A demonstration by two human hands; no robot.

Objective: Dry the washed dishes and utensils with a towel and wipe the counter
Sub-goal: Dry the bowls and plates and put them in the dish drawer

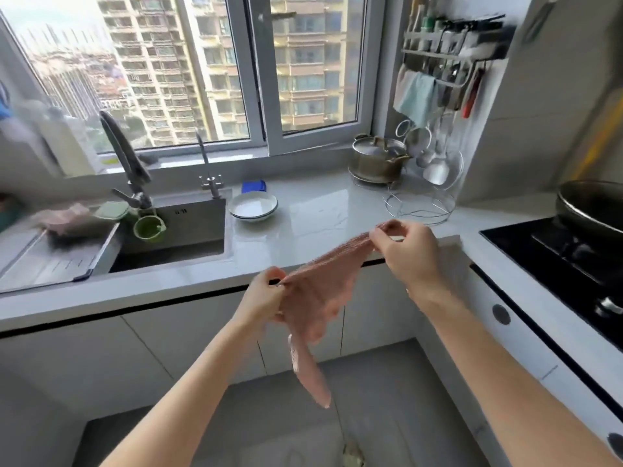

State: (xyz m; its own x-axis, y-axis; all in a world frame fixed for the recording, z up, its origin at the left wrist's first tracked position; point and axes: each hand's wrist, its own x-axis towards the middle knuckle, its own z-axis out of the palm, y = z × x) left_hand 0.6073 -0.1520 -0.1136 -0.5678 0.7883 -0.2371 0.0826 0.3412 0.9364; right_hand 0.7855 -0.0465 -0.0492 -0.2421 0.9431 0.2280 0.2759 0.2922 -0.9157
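- Nearest of all, out in front of the worktop [320, 224] edge: left hand [266, 298], fingers and thumb curled round the bunched lower end of a pink towel [320, 291].
- Slightly farther and higher, over the worktop's front edge: right hand [408, 254], pinching the towel's other end between thumb and fingertips.
- Between the hands: towel pulled into a slack band, held in the air; loose tail hanging below the left hand toward the floor.
- Beyond the left hand: white bowl [253, 207] with a blue rim, upright on the worktop, just beside the sink [188, 237]; small blue object [253, 186] right behind the bowl, too blurred to name.
- Left of the left hand: steel sink set in the worktop, green cup [148, 229] at its far-left corner under a dark faucet [123, 153]; drain tray [57, 261] laid across the sink's left side, pinkish cloth [64, 220] at the tray's far end.
- Right of the right hand: black hob [546, 251], dark wok [593, 210] resting on it.
- Beyond the right hand: wire stand [419, 215] on the worktop, then a lidded steel pot [377, 160] in the far corner.
- Farther still, above the pot: wall rack [451, 45] with bottles on top, utensils hanging beneath, light-blue cloth [418, 96] draped over its rail.
- Farthest, behind the faucet and bowl: window [303, 62], tower blocks outside.
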